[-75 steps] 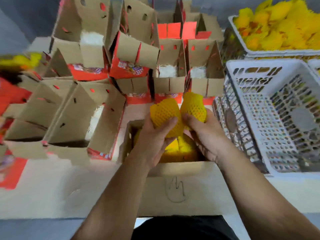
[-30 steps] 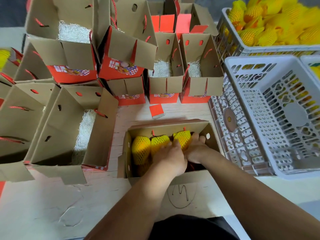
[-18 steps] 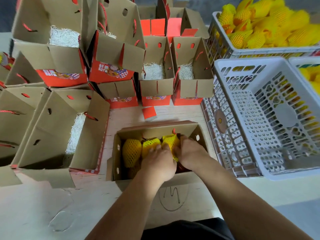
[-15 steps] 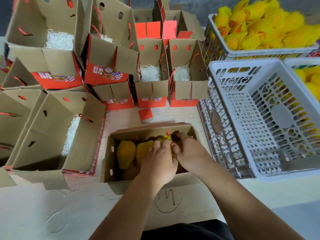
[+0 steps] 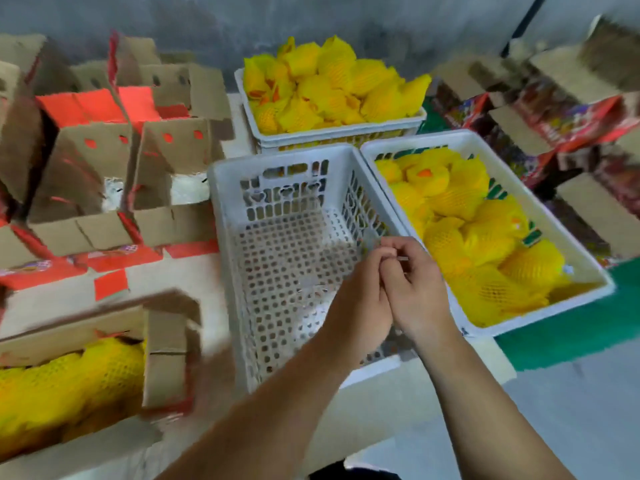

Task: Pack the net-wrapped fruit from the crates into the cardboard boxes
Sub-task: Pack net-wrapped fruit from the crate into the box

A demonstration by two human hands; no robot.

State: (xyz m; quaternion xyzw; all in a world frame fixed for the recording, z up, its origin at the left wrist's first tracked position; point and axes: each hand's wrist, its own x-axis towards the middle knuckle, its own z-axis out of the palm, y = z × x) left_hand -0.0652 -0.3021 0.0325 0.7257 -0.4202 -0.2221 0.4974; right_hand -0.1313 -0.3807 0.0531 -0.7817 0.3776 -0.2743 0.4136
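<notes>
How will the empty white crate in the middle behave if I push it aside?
The empty crate probably slides easily: its perforated plastic walls look light and stiff. It sits tight against the full crate, so it may nudge that.

The brown cardboard box holding yellow net-wrapped fruit (image 5: pixel 65 382) at the near left is smeared by motion and cut off by the left edge. The left hand (image 5: pixel 360 306) and right hand (image 5: pixel 415 289) press together, so whether their fingers pinch anything cannot be told. They hide part of the empty white plastic crate (image 5: pixel 277 258). The red-and-brown cartons at far right (image 5: pixel 561 112) are too blurred to read.
</notes>
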